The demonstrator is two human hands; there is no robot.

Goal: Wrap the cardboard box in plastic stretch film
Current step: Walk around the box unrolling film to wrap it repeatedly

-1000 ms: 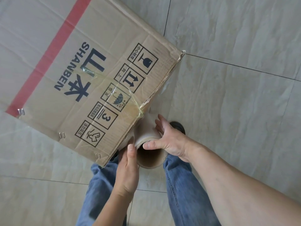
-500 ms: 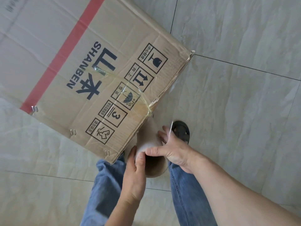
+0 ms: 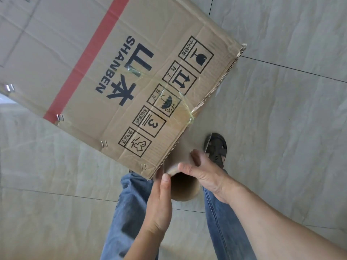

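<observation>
left hand [image 3: 159, 201]: fingers curled on brown-cored roll of clear stretch film [image 3: 183, 182], lower centre | right hand [image 3: 204, 175]: thumb and fingers gripping same roll | large brown cardboard box [image 3: 116, 76]: upper left, film strand across its edge, on grey tiled floor [image 3: 281, 109]

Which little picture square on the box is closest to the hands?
The bottom square in the row on the cardboard box, under the "3" square.
</observation>
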